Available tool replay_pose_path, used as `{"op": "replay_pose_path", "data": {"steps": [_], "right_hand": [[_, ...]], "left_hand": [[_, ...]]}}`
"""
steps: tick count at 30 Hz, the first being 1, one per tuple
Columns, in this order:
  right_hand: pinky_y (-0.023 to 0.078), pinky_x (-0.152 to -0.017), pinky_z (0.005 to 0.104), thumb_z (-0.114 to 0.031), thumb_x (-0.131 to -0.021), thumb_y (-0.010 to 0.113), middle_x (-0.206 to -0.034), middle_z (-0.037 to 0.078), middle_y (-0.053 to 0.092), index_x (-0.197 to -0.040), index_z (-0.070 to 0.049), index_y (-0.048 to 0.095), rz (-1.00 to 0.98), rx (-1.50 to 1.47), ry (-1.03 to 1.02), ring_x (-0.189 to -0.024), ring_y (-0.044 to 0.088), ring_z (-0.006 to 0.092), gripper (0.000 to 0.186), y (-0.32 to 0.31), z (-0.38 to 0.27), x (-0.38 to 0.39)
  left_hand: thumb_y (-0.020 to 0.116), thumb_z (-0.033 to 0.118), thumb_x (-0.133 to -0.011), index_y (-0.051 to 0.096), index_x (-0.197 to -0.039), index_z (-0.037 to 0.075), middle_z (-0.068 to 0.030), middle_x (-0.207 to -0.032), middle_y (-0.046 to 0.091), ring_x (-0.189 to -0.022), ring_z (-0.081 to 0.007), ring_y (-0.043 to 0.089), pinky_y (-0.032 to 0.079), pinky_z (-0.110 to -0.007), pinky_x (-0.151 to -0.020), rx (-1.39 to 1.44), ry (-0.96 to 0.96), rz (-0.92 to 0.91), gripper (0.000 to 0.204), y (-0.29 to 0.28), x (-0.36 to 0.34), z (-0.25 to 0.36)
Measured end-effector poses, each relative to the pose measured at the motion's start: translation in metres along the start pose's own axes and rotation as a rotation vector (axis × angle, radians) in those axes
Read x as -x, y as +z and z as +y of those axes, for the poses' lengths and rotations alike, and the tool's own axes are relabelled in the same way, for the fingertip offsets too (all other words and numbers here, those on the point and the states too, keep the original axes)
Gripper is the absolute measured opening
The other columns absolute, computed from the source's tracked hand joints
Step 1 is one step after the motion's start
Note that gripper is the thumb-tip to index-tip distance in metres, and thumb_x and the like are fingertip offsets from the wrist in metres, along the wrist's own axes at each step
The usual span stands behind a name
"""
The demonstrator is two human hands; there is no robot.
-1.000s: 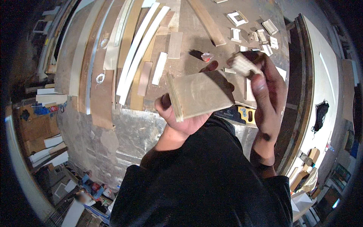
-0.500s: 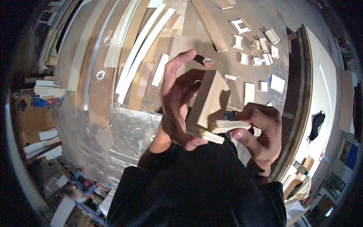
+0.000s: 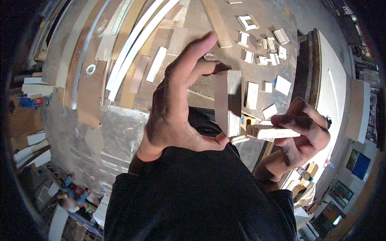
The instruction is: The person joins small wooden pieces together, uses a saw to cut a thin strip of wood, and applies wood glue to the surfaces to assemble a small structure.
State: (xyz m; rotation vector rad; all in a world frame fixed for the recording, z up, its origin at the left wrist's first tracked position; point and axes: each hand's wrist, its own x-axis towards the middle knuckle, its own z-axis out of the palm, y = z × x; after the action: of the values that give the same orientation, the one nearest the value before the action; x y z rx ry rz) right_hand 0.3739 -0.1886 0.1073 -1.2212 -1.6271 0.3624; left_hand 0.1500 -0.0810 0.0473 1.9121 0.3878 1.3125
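Observation:
My left hand (image 3: 171, 106) is curled in a wide C, gripping a wooden block (image 3: 228, 106) upright between the thumb below and the fingers above. A shadow falls across the block's right face. At its foot shows the end of a thin wood strip (image 3: 240, 139), partly hidden; whether it is joined to the block I cannot tell. Just to the right, my right hand (image 3: 304, 130) pinches a small plywood piece (image 3: 268, 132) between thumb and fingers. That piece lies roughly level, its left end close to the block's lower part with a narrow gap between.
Long boards and white strips (image 3: 132, 52) lie on the workbench (image 3: 120, 132) at left. Small wooden frames and blocks (image 3: 249, 58) are scattered at the far right. A pale panel (image 3: 333, 88) stands beyond the bench's right side. Another person (image 3: 70, 203) is at lower left.
My hands have moved apart, the right one going right with its plywood piece. The block has turned so a narrower face shows, and the plywood no longer overlaps it.

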Motion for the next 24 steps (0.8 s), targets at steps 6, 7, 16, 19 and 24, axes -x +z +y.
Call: {"op": "replay_pose_path", "data": {"steps": [6, 7, 16, 19, 24], "right_hand": [[0.037, -0.051, 0.0279, -0.03, -0.06, 0.086, -0.066, 0.01, 0.066, -0.081, 0.001, 0.077, -0.087, 0.111, 0.04, -0.056, 0.056, 0.0173, 0.039, -0.001, -0.003, -0.008], [0.039, -0.052, 0.028, -0.028, -0.054, 0.085, -0.063, 0.006, 0.063, -0.083, -0.002, 0.08, -0.02, 0.211, 0.123, -0.056, 0.056, 0.0169, 0.039, 0.001, -0.004, -0.007], [0.041, -0.052, 0.0277, -0.027, -0.059, 0.083, -0.067, 0.011, 0.067, -0.088, 0.003, 0.077, 0.042, 0.228, 0.018, -0.054, 0.057, 0.0167, 0.042, 0.005, -0.009, -0.008], [0.038, -0.051, 0.0284, -0.032, -0.061, 0.083, -0.065, 0.008, 0.064, -0.082, 0.0, 0.076, -0.121, 0.288, 0.023, -0.054, 0.055, 0.0157, 0.04, 0.011, -0.01, -0.017], [0.038, -0.049, 0.0305, -0.025, -0.061, 0.083, -0.063, 0.005, 0.059, -0.08, -0.007, 0.076, -0.428, 0.344, -0.036, -0.053, 0.054, 0.0199, 0.026, 0.016, -0.015, -0.037]], "left_hand": [[0.096, 0.025, -0.046, 0.021, -0.152, -0.005, -0.0228, -0.156, 0.036, -0.109, -0.0281, 0.065, 0.052, -0.039, -0.092, -0.261, -0.117, -0.12, 0.133, -0.003, -0.02, 0.016], [0.095, 0.023, -0.045, 0.022, -0.153, -0.003, -0.021, -0.155, 0.037, -0.108, -0.0286, 0.065, 0.053, -0.039, -0.092, -0.27, -0.135, -0.117, 0.133, -0.003, -0.022, 0.016], [0.091, 0.017, -0.052, 0.014, -0.157, 0.003, -0.029, -0.132, 0.054, -0.104, -0.0424, 0.063, 0.05, -0.047, -0.097, -0.37, -0.267, -0.369, 0.132, -0.002, -0.036, 0.015], [0.089, 0.015, -0.052, 0.016, -0.158, 0.009, -0.0258, -0.14, 0.049, -0.105, -0.0424, 0.062, 0.052, -0.048, -0.093, -0.399, -0.285, -0.464, 0.129, 0.004, -0.033, 0.012], [0.085, 0.022, -0.061, -0.001, -0.156, -0.001, -0.0274, -0.096, 0.067, -0.09, -0.0442, 0.066, 0.052, -0.048, -0.088, -0.319, -0.274, -0.661, 0.13, 0.006, -0.042, 0.015]]}}
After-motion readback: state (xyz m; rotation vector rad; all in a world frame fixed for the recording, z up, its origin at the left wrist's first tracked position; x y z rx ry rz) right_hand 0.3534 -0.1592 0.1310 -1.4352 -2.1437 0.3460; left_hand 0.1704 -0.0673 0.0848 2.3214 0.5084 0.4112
